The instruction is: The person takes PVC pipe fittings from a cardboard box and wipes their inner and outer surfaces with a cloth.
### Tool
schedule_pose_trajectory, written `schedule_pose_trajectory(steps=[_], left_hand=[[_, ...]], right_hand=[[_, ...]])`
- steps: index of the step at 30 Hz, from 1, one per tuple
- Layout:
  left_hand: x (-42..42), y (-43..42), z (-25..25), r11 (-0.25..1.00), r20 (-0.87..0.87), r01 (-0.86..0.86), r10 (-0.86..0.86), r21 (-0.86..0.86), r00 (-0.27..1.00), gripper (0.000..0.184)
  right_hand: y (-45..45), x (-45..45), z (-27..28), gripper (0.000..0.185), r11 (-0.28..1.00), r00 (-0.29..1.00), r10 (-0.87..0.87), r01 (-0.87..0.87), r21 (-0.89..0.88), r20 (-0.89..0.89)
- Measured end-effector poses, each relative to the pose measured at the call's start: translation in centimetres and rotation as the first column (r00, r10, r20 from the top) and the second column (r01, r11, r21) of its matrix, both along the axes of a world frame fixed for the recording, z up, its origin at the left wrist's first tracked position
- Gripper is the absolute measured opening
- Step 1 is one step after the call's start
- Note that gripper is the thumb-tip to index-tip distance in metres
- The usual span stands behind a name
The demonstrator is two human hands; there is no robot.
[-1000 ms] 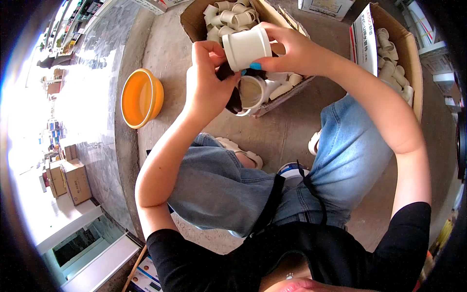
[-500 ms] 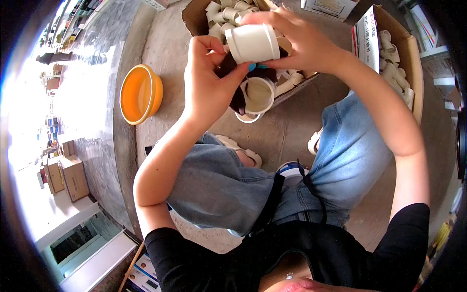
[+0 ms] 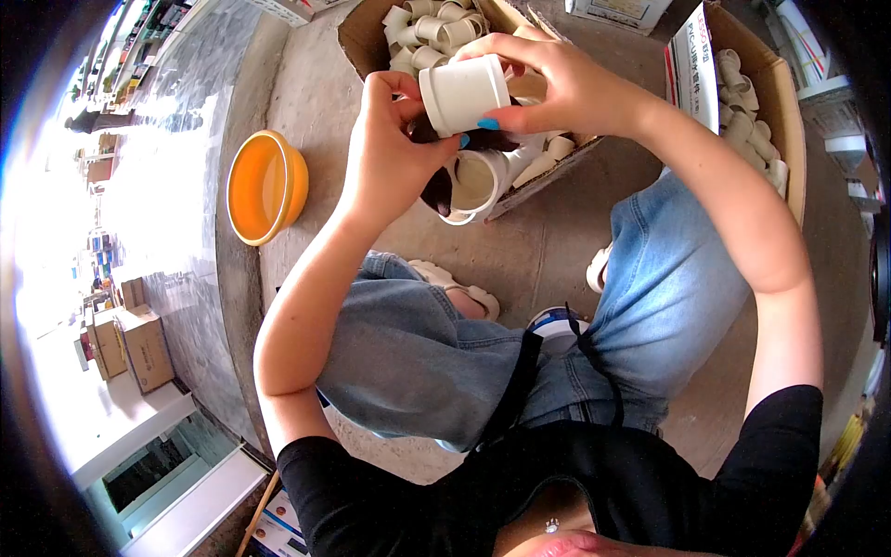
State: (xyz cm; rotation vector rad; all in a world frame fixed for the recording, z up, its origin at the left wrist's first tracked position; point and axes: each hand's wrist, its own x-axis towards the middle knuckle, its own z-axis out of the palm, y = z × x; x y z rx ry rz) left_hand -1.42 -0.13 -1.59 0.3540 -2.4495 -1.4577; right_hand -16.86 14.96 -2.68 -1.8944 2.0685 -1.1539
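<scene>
L hand bent round the L end of a white PVC-type fitting, thumb tip w/ blue nail at its lower edge; R hand clamped on the R end, fingers over top, thumb on the lower side. Fitting's held on its side, approx. horiz., btwn both hands. Dark brown item hangs under it, nr L palm; material unclear. Just below, white round container, open end up, beside open cardbd box w/ many smaller white fittings. Further R, 2nd box w/ printed flap, more white fittings in it. Well L, orange basin on concrete floor.
</scene>
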Motion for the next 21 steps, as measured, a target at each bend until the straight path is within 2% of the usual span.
schedule_pose_trajectory(steps=[1, 4, 5, 7, 8, 11, 12, 13, 14, 15, 17, 18, 21], left_hand=[[0.1, 0.1, 0.5, 0.999, 0.025, 0.013, -0.015, 0.045, 1.0, 0.047], [0.0, 0.0, 1.2, 0.964, 0.056, 0.046, -0.063, 0.261, 0.996, 0.045], [0.0, -0.1, 1.3, 0.937, 0.058, 0.054, -0.079, 0.344, 0.995, 0.044], [0.1, -0.2, 1.2, 0.913, 0.062, 0.034, -0.064, 0.406, 0.996, 0.041], [0.1, -0.2, 1.2, 0.9, 0.064, 0.024, -0.057, 0.436, 0.996, 0.04], [0.4, -0.3, 1.5, 0.876, -0.006, 0.041, -0.044, 0.481, 0.999, 0.038], [0.4, -0.3, 1.6, 0.876, -0.033, 0.039, -0.026, 0.48, 0.999, 0.038], [0.4, -0.3, 1.7, 0.876, -0.058, 0.036, -0.009, 0.48, 0.998, 0.038], [0.3, -0.2, 1.7, 0.876, -0.084, 0.034, 0.008, 0.48, 0.996, 0.038], [0.3, -0.1, 1.7, 0.883, -0.089, 0.035, 0.008, 0.467, 0.996, 0.038], [0.3, 0.0, 1.7, 0.897, -0.099, 0.039, 0.006, 0.441, 0.995, 0.039], [0.3, 0.1, 1.7, 0.912, -0.068, 0.023, 0.005, 0.409, 0.998, 0.039], [0.3, 0.1, 1.6, 0.938, -0.003, 0.001, 0.0, 0.347, 1.0, 0.039]], right_hand=[[0.1, 0.0, 0.0, 0.06, 0.998, 0.982, -0.051, 0.046, -0.034, -0.183], [0.2, 0.1, 1.1, 0.056, 0.999, 0.917, -0.043, 0.03, -0.039, -0.397], [0.3, 0.3, 1.5, 0.06, 0.996, 0.862, -0.06, 0.022, -0.081, -0.504], [0.4, 0.4, 2.2, 0.07, 0.987, 0.715, -0.106, -0.007, -0.159, -0.691], [0.5, 0.5, 2.1, 0.063, 0.986, 0.706, -0.1, -0.026, -0.166, -0.701], [0.4, 0.7, 2.1, 0.061, 0.985, 0.809, -0.098, -0.005, -0.173, -0.58], [0.2, 0.5, 1.6, 0.06, 0.995, 0.933, -0.035, 0.0, -0.098, -0.357], [-0.2, 0.1, 0.7, 0.06, 1.0, 0.994, 0.013, -0.015, -0.023, -0.105], [-0.3, -0.4, 0.2, 0.06, 0.996, 0.989, 0.061, -0.07, 0.058, 0.132], [-0.5, -0.8, -0.2, 0.061, 0.987, 0.93, 0.06, -0.111, 0.121, 0.364], [-0.5, -1.6, -0.6, 0.064, 0.938, 0.694, 0.031, -0.268, 0.218, 0.72], [-0.7, -1.0, -0.5, 0.062, 0.952, 0.701, -0.001, -0.218, 0.216, 0.713], [-0.5, 0.3, 0.6, 0.055, 0.938, 0.721, -0.009, -0.235, 0.256, 0.693]])
